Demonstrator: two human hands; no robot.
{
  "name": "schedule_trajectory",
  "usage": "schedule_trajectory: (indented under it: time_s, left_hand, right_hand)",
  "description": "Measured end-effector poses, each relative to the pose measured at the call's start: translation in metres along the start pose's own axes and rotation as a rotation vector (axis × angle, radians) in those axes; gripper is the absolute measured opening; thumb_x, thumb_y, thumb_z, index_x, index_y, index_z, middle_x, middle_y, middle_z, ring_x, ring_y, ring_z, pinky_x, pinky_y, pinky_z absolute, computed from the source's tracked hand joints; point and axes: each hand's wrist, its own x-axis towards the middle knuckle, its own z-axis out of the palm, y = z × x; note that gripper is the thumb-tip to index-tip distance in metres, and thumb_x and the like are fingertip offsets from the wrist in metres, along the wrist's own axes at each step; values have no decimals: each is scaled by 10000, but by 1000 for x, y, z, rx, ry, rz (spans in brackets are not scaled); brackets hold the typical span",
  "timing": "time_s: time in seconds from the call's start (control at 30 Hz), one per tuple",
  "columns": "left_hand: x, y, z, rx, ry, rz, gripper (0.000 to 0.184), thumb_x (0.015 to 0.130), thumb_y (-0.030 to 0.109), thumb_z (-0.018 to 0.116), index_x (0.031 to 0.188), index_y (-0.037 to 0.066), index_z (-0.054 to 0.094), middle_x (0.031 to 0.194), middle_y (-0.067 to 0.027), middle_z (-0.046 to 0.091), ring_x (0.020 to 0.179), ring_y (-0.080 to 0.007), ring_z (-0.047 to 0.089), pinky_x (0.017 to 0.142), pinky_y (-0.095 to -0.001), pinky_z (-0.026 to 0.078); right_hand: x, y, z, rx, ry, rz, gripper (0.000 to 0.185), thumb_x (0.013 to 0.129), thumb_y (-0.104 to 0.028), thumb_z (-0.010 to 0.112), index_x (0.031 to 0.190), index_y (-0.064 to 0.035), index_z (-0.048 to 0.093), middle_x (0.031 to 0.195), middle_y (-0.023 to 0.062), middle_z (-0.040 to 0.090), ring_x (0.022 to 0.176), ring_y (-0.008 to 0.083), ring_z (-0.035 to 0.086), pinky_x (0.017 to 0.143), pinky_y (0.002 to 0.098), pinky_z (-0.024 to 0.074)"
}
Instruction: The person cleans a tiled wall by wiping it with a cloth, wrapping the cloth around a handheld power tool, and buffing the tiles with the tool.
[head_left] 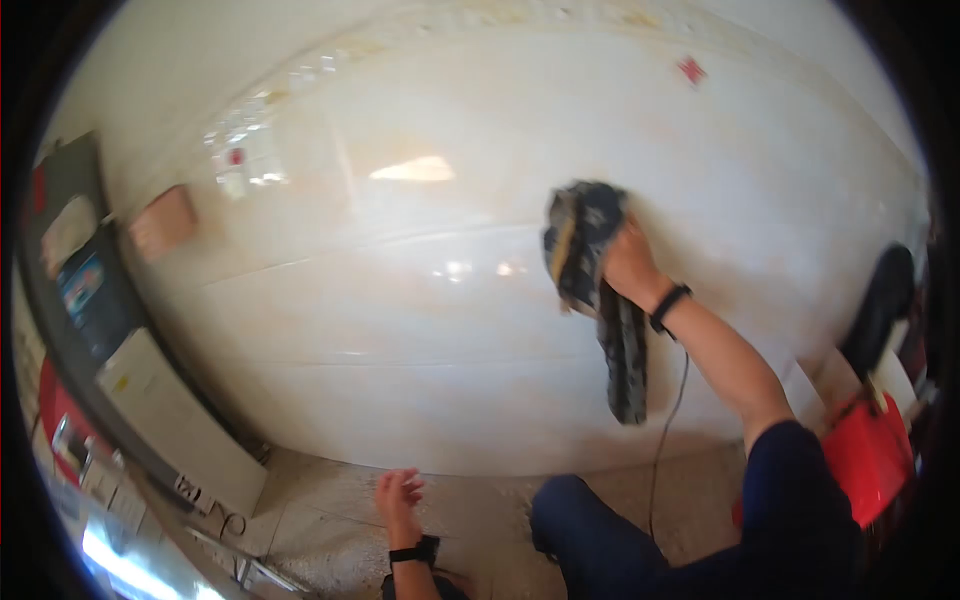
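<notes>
1. In the head view, the right hand (630, 260) was closed on a bunched cloth (592, 232), with fingers partly hidden in its folds.
2. The cloth, dark and grey with a yellowish-brown strip, lay against the pale, glossy wall (450, 310), right of the middle of the view. A long grey end hung down below the hand.
3. The right arm reached up and forward from a dark blue sleeve (795, 490), with a black band (668, 307) around the wrist.
4. The left hand (398, 490) was low, well apart from the cloth, its fingers half open and loosely curled. Nothing showed in its grasp. It also had a dark band at the wrist.
5. A bent leg in dark blue trousers (595, 535) showed between the two arms, above the floor (320, 500).
6. A thin dark cord (657, 465) ran down from near the right wrist towards the floor.
7. High on the wall, above and to the right of the cloth, was a red mark (690, 70). Bright reflections shone on the wall left of the cloth.
8. At the left stood a tall dark panel (70, 165) with a pale box (180, 420) before its lower part; a pinkish block (165, 222), too blurred to identify, showed just beside the panel.
9. At the far right, a red object (870, 460) showed behind the sleeve, its shape partly hidden.
</notes>
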Motion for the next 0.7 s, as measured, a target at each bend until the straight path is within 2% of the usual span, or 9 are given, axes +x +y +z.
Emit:
schedule_trajectory:
  time_s: [0.07,0.2,0.4,0.6,0.7]
  left_hand:
    - [-3,-4,12,19,-14,-12,178,973,240,676,1077,101,635,1027,-85,760,788,-171,710,669,-275,518]
    - [-4,3,21,8,-4,-17,178,955,225,687,1067,96,636,1035,-86,764,796,-173,714,674,-277,520]
    - [-15,6,1,-14,15,14,180,957,219,682,1072,91,628,1030,-93,763,787,-182,715,667,-280,524]
    - [-12,22,-18,-144,56,41,177,958,229,673,1067,96,629,1041,-98,754,776,-192,717,657,-288,527]
    - [-10,38,-46,-241,85,78,168,965,236,658,1066,104,632,1039,-88,751,785,-192,717,657,-284,523]
  right_hand:
    - [-13,4,1,-60,-125,-11,459,945,-178,621,1366,5,615,1392,198,641,1360,368,549,1222,519,315]
    - [-5,-6,-6,-77,-216,-54,455,950,-187,617,1365,-2,617,1392,187,643,1362,369,545,1226,522,306]
    - [3,-7,-21,-30,-167,-91,434,960,-208,602,1342,-4,630,1362,190,658,1333,370,561,1215,527,315]
    - [101,13,-3,-174,29,-129,459,947,-198,608,1346,29,621,1349,212,663,1313,380,571,1196,512,343]
    - [147,24,12,-211,62,-142,499,946,-217,607,1381,27,597,1395,213,634,1338,386,546,1212,520,314]
